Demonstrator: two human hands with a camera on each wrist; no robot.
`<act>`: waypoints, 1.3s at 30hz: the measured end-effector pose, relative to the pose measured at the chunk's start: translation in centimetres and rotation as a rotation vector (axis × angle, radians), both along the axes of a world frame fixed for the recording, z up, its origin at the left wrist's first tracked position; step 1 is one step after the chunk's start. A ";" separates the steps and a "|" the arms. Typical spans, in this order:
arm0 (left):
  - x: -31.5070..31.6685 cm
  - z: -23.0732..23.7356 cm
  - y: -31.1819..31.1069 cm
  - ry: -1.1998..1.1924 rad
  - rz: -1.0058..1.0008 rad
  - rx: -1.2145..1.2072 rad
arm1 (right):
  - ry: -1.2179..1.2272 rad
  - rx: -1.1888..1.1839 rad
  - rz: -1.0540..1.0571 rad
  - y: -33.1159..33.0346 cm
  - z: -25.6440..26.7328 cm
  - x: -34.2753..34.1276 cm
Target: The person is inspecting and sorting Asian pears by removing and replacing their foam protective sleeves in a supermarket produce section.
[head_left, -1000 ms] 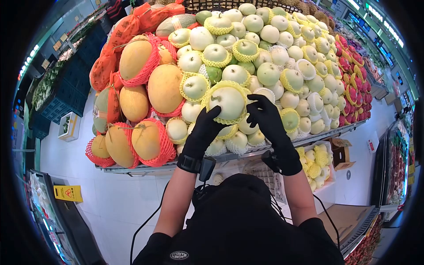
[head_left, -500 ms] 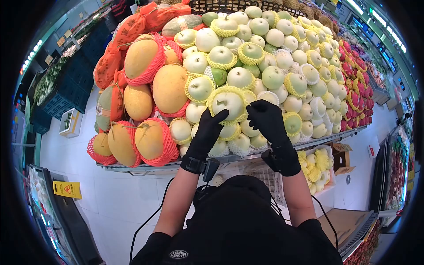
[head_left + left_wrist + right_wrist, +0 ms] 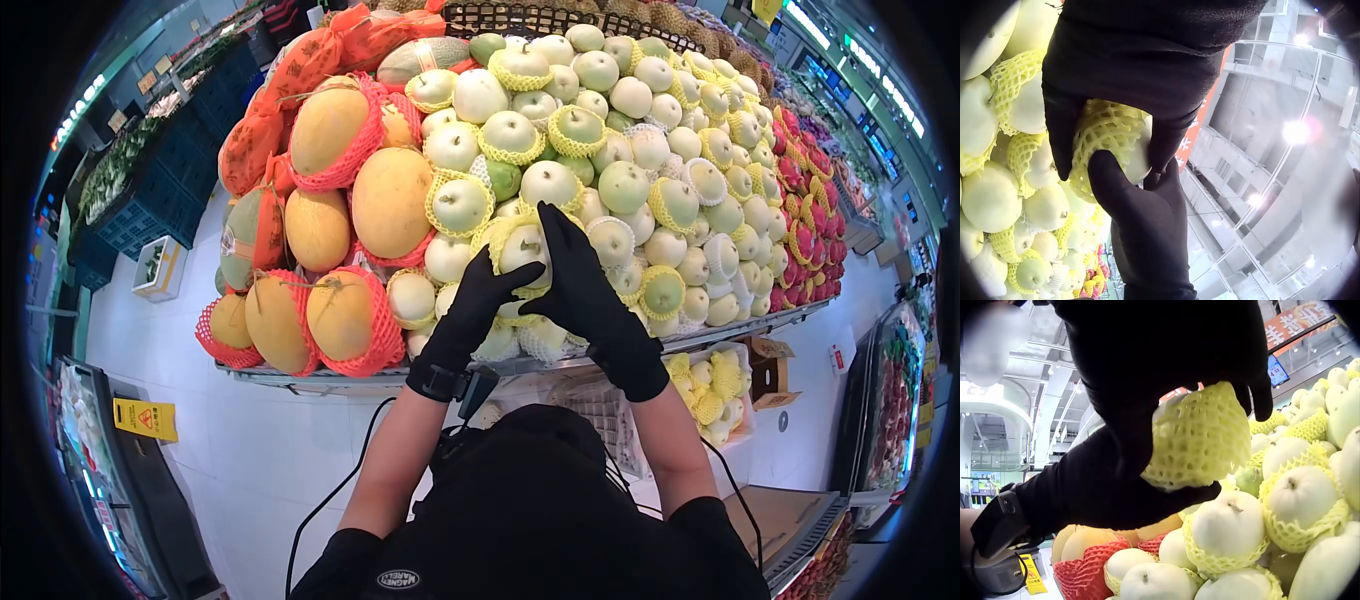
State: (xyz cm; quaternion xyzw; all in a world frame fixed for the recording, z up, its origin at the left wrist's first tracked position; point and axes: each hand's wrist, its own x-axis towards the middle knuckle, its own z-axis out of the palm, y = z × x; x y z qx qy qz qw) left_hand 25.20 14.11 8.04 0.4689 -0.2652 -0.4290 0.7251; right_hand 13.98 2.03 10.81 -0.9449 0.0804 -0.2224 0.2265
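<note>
A pale round melon (image 3: 522, 243) in a yellow foam net is held between both black-gloved hands, just over the front of the melon pile. My left hand (image 3: 472, 308) grips it from the left and below, thumb lying across its near side. From the right, my right hand (image 3: 582, 285) curves round it, with the fingers reaching past its far edge. Seen at the left wrist, the net (image 3: 1105, 134) is stretched over much of the fruit, with some pale skin bare. In the right wrist view the net (image 3: 1200, 440) covers the side facing that camera.
More pale melons (image 3: 624, 187), many in foam nets, fill the sloping stand. Large orange-yellow melons (image 3: 392, 203) in red nets lie to the left, dragon fruit (image 3: 800, 220) to the right. Below the stand's edge sits a box of netted fruit (image 3: 712, 385).
My right hand has gone from bent fingers at the net's right edge to wrapping round the melon's right side. My left hand keeps its hold. The head view has shifted slightly.
</note>
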 end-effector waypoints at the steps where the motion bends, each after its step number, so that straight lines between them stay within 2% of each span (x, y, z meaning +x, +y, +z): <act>1: 0.0 0.2 0.0 -0.017 -0.005 0.003 | -0.067 0.085 0.011 0.0 -0.5 0.3; 4: 0.1 0.6 0.5 0.071 -0.013 0.044 | -0.112 0.114 -0.022 0.0 -0.8 0.5; 7: 0.3 -0.3 0.5 -0.003 -0.009 -0.105 | -0.137 0.123 -0.021 -0.4 -0.5 0.2; 9: 0.8 -0.4 0.7 -0.048 -0.032 -0.219 | -0.200 0.275 -0.001 -0.4 -0.2 0.2; 10: 0.8 -0.5 0.6 -0.029 -0.051 -0.326 | -0.229 0.352 0.012 -0.3 0.0 0.1; 12: 0.8 -0.8 0.5 0.019 -0.111 -0.544 | -0.214 0.354 0.021 0.2 0.0 0.2; 13: 0.7 -1.0 0.6 0.041 -0.150 -0.554 | -0.207 0.354 0.026 0.5 0.0 0.3; 15: 0.9 -1.2 0.4 0.240 -0.183 -0.504 | -0.190 0.402 0.040 0.8 -0.6 0.7; 17: 1.2 -1.4 0.1 0.596 -0.165 -0.374 | -0.162 0.467 0.049 0.8 -1.0 1.0; 19: 0.9 -2.0 0.4 0.525 -0.203 -0.588 | -0.107 0.449 0.092 0.2 -0.5 0.6; 20: 0.9 -2.3 0.5 0.506 -0.198 -0.619 | -0.079 0.442 0.113 -0.1 0.0 0.3; 21: 1.0 -2.7 0.6 0.487 -0.193 -0.651 | -0.073 0.541 0.111 0.0 0.9 -0.2; 23: 1.5 -3.4 0.3 0.484 -0.143 -0.570 | -0.014 0.385 0.056 -0.8 1.4 -0.7; 24: 1.6 -3.7 0.0 0.598 -0.137 -0.532 | 0.016 0.306 0.028 -0.9 1.6 -0.9; 26: 1.7 -4.1 -0.7 0.820 -0.125 -0.453 | -0.011 0.300 0.046 0.0 1.7 -0.6; 29: 0.9 -4.3 -1.9 0.703 -0.067 -0.413 | -0.095 0.199 0.093 1.4 1.4 0.3; 32: -0.5 -1.8 -1.0 0.456 -0.011 -0.308 | -0.099 0.262 0.082 0.8 -0.7 1.2; 33: -0.7 -1.0 -0.6 0.493 -0.005 -0.267 | -0.179 0.275 0.058 1.1 -0.5 0.9; 36: -0.4 -1.3 -0.5 0.335 -0.062 -0.300 | -0.025 0.457 0.004 0.3 1.1 0.2; 37: -0.1 -1.0 -0.2 0.299 -0.079 -0.249 | -0.061 0.411 -0.024 -0.2 0.8 -0.1; 39: 0.4 -0.2 0.4 0.226 -0.117 -0.150 | -0.106 0.673 -0.008 -1.6 1.0 -0.8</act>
